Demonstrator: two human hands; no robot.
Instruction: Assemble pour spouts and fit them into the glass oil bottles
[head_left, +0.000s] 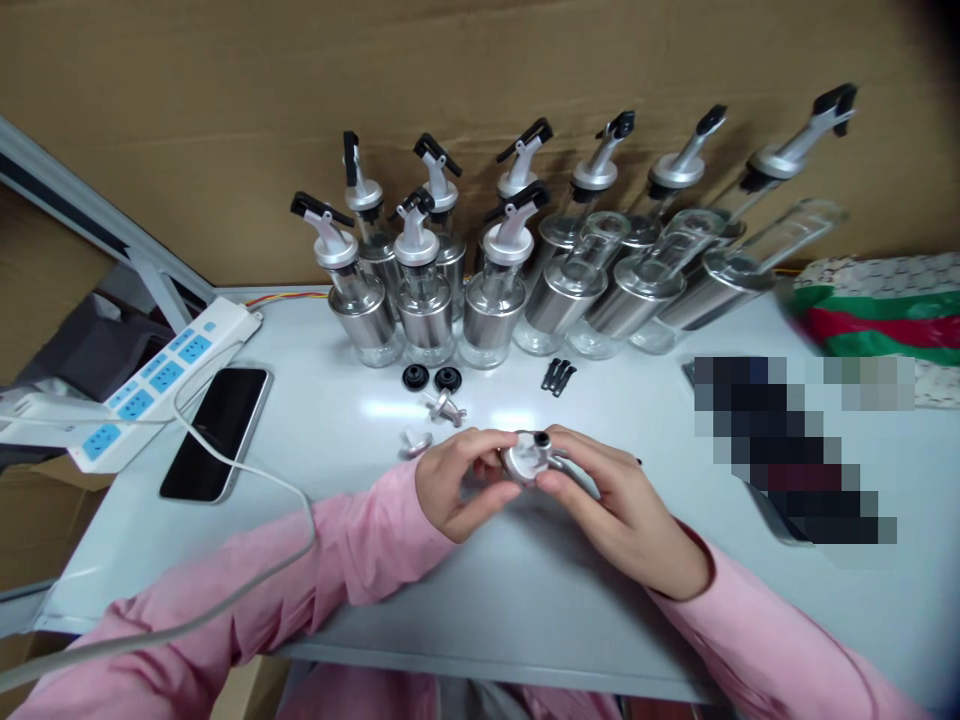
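My left hand (457,480) pinches one side of a silver pourer top (525,460) just above the table. On its other side my right hand (630,510) grips the same piece with thumb and forefinger, around a small black part. Both hands are closed on it, and the fingers hide some of its shape. Beyond my left hand lie a silver pourer spout (447,408) and another one (415,444). Two black ring-shaped stoppers (448,379) rest behind them. Several small black levers (558,376) lie farther right.
Several glass-and-steel bottles with pourers (495,320) stand along the back, beside open-necked bottles (566,295). At left are a phone (217,435) and a power strip (165,378); a white cable (300,520) crosses my left sleeve. A blurred-out dark object (787,450) lies at right.
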